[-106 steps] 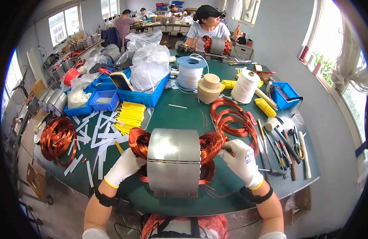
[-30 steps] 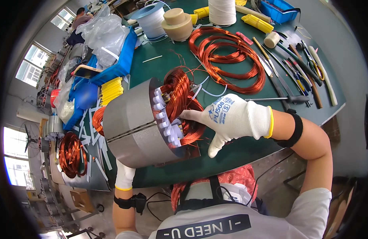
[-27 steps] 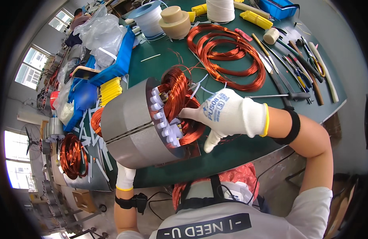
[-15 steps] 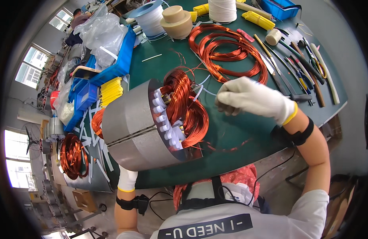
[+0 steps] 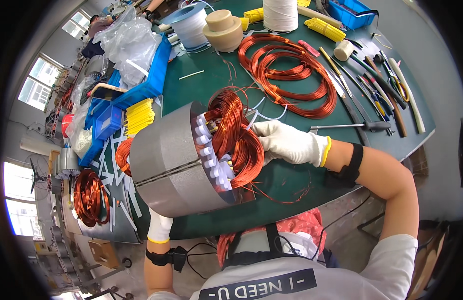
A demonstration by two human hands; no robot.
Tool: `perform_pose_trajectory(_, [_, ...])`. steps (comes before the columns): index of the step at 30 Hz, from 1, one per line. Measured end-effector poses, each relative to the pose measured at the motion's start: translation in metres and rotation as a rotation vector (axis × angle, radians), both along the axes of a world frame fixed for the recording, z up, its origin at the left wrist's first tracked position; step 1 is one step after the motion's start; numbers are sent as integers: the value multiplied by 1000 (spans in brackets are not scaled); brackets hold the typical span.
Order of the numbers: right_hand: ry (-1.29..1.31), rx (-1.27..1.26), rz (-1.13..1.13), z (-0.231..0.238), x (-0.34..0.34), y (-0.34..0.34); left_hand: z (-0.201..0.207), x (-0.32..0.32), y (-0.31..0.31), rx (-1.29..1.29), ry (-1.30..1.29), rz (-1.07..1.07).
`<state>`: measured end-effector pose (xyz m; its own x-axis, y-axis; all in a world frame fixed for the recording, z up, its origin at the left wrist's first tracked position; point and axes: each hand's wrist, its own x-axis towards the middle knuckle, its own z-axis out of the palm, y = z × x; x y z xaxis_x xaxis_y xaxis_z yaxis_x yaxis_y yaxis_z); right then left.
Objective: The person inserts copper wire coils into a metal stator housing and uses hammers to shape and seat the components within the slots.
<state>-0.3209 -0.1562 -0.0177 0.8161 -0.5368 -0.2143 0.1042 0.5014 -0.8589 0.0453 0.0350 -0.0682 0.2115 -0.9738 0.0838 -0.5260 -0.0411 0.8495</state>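
Copper windings: seen seated in the slots of the grey stator, bulging from its open end, with white slot liners beside them.
Stator place: tilted on the near edge of the green table, open end turned toward the loose coils.
Right hand: gloved, pressed flat against the windings at the stator's open end; nothing is gripped, fingers partly hidden by copper.
Left hand: gloved, mostly hidden under the stator; its grip cannot be told.
Done: coils judged already inserted on the visible side.
Left: stray leads beside the stator are not yet tied or dressed; loose coils beyond it lie unused.
Change: half a second ago the right hand was lifted away, closed near the loose coils; now it is laid on the windings. Stator tilt is unchanged.
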Motion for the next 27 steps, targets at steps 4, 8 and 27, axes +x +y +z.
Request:
perform_pose_trajectory(4, [-66,189,61,1,6,-2,-5,2,-3,5,50,4])
perform_pose_trajectory(8, [-33,121,75,7,1,-8,-4,-2,-8,3,47,-8])
perform_pose_trajectory(27, [9,186,263,0,-2,-12,60,-56,-26,49,148,3])
